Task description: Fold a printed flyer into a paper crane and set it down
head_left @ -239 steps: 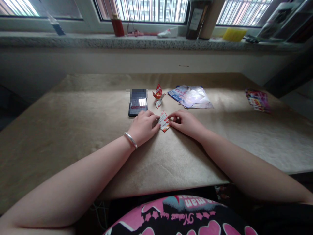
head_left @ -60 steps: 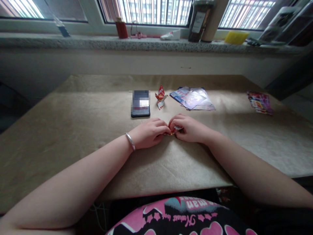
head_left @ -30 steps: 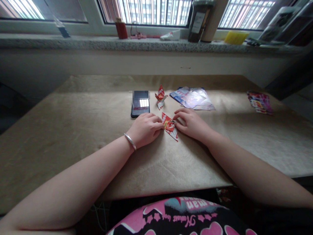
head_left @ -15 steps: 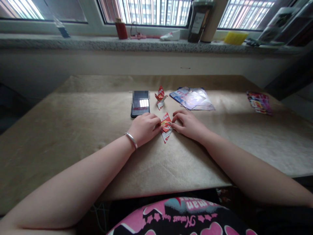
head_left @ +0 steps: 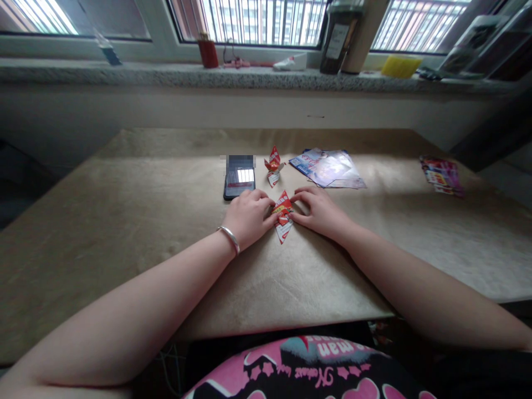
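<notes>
Origami paper [head_left: 283, 217] lies flat on the table [head_left: 124, 221] between both hands; left hand [head_left: 249, 215] and right hand [head_left: 319, 209] press its opposite edges with fingertips, neither gripping it.

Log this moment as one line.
left hand: touching folded paper | right hand: touching folded paper | folded paper: lying on table | nearby: phone

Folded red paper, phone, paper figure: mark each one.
folded red paper [head_left: 283, 217], head view, printed middle
phone [head_left: 244, 176], head view, lit screen
paper figure [head_left: 273, 162], head view, red upper body
</notes>
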`<action>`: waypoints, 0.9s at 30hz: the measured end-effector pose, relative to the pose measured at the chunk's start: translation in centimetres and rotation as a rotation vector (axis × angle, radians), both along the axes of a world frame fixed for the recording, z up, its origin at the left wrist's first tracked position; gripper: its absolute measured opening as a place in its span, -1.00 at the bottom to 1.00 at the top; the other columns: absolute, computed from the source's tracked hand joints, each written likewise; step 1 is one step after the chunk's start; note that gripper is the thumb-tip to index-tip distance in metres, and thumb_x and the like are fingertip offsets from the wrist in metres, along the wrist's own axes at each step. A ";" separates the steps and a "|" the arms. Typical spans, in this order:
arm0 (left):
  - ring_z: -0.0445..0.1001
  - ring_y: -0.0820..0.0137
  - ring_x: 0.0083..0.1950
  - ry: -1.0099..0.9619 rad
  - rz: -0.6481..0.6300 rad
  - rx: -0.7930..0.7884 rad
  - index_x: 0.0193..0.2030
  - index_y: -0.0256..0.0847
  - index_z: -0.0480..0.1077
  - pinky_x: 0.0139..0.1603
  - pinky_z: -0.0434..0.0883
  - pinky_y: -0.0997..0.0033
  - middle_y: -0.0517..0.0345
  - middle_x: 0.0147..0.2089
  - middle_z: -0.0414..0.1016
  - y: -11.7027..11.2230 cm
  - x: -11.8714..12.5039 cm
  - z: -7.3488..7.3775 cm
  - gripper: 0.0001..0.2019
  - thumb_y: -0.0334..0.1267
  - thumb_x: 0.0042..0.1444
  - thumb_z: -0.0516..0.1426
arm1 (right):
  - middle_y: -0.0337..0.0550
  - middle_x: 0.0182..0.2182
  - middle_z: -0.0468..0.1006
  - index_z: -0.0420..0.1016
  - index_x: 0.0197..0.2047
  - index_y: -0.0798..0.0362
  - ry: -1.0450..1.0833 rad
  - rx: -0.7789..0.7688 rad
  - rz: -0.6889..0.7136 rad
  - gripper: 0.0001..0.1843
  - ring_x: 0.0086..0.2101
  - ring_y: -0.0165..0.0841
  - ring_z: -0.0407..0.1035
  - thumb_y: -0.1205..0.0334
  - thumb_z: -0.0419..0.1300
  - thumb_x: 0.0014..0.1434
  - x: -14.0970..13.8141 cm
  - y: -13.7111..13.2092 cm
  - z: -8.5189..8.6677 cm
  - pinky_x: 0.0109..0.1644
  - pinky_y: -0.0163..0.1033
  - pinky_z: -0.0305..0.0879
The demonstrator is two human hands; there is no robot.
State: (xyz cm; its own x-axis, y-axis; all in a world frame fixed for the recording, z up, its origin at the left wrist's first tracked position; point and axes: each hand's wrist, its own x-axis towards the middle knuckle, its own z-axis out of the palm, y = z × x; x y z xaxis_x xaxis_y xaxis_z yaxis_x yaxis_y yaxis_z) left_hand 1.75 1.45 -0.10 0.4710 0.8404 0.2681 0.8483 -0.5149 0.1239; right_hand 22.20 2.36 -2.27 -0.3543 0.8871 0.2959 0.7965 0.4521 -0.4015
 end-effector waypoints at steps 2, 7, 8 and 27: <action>0.37 0.21 -0.07 -0.018 -0.003 -0.015 -0.14 -0.16 0.50 -0.07 0.34 0.24 0.09 -0.06 0.47 0.1 -0.1 -0.1 -0.72 -0.05 0.15 0.10 | 0.04 0.00 0.43 0.50 -0.10 0.06 0.021 -0.006 0.008 -0.63 0.04 -0.14 0.27 0.06 0.25 0.05 0.0 0.1 -0.1 0.17 0.00 0.17; 0.38 0.24 -0.09 -0.104 0.013 -0.063 -0.16 -0.17 0.49 -0.05 0.33 0.24 0.08 -0.10 0.49 0.4 -0.2 -0.1 -0.76 -0.10 0.12 0.14 | 0.02 0.01 0.42 0.50 -0.09 0.05 0.078 0.005 0.045 -0.63 0.04 -0.14 0.27 0.13 0.30 0.02 0.1 0.3 -0.2 0.17 0.01 0.18; 0.39 0.25 -0.10 -0.122 0.012 -0.076 -0.17 -0.17 0.49 -0.05 0.33 0.25 0.09 -0.13 0.49 0.5 -0.2 -0.2 -0.77 -0.12 0.11 0.15 | 0.01 0.00 0.43 0.51 -0.10 0.04 0.089 0.010 0.054 -0.65 0.04 -0.15 0.27 0.15 0.30 0.01 0.1 0.3 -0.2 0.17 0.01 0.18; 0.41 0.33 -0.19 -0.255 -0.119 -0.114 -0.29 -0.18 0.53 -0.10 0.31 0.30 0.10 -0.19 0.53 1.7 -0.7 -1.5 -0.89 -0.28 0.10 0.16 | -0.08 -0.24 0.58 0.53 -0.31 0.05 0.093 0.069 0.307 -0.92 -0.20 -0.27 0.41 0.29 0.20 0.11 0.5 0.5 0.3 -0.06 -0.13 0.32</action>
